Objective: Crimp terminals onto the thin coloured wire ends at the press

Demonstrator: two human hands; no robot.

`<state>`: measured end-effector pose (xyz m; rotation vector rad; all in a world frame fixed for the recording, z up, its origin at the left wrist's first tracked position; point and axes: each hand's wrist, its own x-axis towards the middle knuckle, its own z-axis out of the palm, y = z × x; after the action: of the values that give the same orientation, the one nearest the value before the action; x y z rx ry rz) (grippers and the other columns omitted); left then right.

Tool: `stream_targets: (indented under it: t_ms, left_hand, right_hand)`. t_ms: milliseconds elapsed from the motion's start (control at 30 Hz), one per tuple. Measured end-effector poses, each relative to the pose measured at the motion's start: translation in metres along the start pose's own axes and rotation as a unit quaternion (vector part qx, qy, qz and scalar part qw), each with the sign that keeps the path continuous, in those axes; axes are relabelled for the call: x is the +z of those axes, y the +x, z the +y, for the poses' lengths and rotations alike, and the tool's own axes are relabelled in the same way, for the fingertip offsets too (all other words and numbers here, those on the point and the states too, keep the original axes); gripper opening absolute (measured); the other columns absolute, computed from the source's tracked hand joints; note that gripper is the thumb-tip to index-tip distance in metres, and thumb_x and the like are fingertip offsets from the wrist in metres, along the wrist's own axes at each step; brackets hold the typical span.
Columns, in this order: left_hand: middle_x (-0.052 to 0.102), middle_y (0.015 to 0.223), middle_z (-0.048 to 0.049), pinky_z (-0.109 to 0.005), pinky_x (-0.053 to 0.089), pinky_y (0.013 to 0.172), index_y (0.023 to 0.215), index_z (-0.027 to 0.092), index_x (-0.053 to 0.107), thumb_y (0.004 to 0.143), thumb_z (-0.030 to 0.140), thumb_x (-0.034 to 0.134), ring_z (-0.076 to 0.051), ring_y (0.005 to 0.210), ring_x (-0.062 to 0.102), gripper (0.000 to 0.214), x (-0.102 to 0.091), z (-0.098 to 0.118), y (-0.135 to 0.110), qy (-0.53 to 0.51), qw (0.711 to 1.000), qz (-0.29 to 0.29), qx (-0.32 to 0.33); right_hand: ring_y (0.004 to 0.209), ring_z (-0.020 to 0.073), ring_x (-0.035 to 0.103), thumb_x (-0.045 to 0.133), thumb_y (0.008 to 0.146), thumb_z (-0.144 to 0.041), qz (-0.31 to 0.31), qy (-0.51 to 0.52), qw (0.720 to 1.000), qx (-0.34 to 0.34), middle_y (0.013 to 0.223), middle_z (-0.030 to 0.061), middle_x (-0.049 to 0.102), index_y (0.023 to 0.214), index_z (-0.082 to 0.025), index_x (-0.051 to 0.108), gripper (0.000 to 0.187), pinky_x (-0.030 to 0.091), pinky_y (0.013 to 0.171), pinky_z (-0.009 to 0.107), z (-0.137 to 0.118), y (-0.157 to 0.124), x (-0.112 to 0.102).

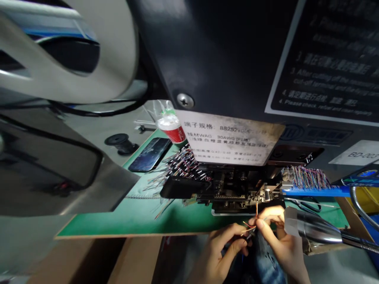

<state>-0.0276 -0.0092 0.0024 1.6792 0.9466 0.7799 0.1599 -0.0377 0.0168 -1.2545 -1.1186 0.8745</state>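
Note:
Both of my hands are low in the head view, just below the front of a black crimping machine. My left hand pinches a small bundle of thin coloured wires with thumb and fingers. My right hand is closed too, pinching one orange wire that runs up toward the machine's die area. The two hands nearly touch at the wires.
A green mat covers the bench. On it lie a black phone, a red and white cup, loose wire pieces and scissors. A metal lamp head juts in at right. A large reel hangs upper left.

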Motion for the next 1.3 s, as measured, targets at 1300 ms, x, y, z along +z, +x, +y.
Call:
stream_targets:
  t_ms: [1300]
  left_hand:
    - [0.080, 0.080, -0.0015, -0.025, 0.060, 0.082, 0.094, 0.024, 0.080, 0.102, 0.029, 0.062, -0.021, 0.075, 0.075, 0.020, -0.001, 0.005, -0.004, -0.018, 1.000, 0.024, 0.001]
  right_hand:
    - [0.093, 0.0248, 0.074, 0.075, 0.098, -0.036, 0.013, -0.060, 0.996, -0.064, 0.094, 0.0056, 0.077, 0.086, -0.026, 0.079, 0.017, 0.061, 0.083, 0.035, 0.000, 0.002, -0.001]
